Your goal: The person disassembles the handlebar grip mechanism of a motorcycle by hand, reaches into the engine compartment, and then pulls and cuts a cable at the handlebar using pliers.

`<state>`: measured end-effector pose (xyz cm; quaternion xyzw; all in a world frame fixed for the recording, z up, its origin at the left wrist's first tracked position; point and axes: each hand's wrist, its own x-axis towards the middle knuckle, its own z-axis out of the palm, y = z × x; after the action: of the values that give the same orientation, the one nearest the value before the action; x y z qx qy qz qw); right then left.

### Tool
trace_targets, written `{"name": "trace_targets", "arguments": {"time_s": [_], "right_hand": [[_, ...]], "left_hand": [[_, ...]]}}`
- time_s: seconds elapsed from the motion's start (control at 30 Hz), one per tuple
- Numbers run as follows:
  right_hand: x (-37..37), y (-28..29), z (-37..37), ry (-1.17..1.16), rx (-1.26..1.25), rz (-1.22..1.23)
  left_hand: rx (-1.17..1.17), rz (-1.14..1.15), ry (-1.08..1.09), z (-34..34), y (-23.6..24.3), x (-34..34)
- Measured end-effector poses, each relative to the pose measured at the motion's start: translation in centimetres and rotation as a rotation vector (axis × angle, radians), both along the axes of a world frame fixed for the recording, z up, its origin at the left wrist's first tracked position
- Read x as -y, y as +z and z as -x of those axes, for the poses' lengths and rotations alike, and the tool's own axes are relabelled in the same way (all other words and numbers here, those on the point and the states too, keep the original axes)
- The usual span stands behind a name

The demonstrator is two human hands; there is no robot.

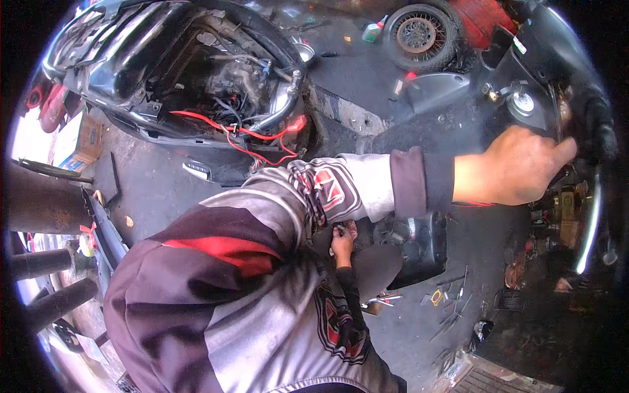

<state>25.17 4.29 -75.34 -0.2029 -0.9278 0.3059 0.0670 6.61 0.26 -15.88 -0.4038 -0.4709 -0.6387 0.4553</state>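
Grey, messy floor (147, 200) in the head view, with bent, black edges. Left hand (514, 167) far out to the right, curled near a round silver part (522, 104) of the black scooter (124, 85); fingertips hard to see, no telling the grip. Right hand (341, 247) well apart, lower, bent by a tiny reddish thing (352, 229), hold too small to tell. Far right, too dark and blurry.

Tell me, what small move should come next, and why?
Perhaps shift the left hand slightly aside for a look: it is curled near the silver round part, hiding whatever it may grip.
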Motion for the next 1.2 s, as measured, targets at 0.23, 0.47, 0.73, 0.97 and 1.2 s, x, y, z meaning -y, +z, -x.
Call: {"name": "trace_targets", "arguments": {"time_s": [0.23, 0.47, 0.73, 0.97, 1.2], "right_hand": [[-0.4, -1.3, -0.1, -0.057, -0.02, 0.009], [-0.1, 0.3, 0.3, -0.099, 0.136, 0.432], [0.2, 0.2, 0.4, -0.071, 0.121, 0.321], [0.8, 8.0, 1.2, 0.108, 0.424, -0.048], [0.5, 45.5, -1.5, 0.231, -0.035, 0.475]], "left_hand": [[0.06, -0.012, -0.141, -0.3, 0.1, -0.1], [0.04, -0.065, -0.161, -0.3, -0.2, -0.1], [0.121, 0.013, -0.211, -0.5, -0.5, 0.1], [0.249, 0.151, -0.323, 0.6, 0.6, 1.8], [-0.003, -0.038, -0.069, 1.9, 2.1, 3.4]]}}
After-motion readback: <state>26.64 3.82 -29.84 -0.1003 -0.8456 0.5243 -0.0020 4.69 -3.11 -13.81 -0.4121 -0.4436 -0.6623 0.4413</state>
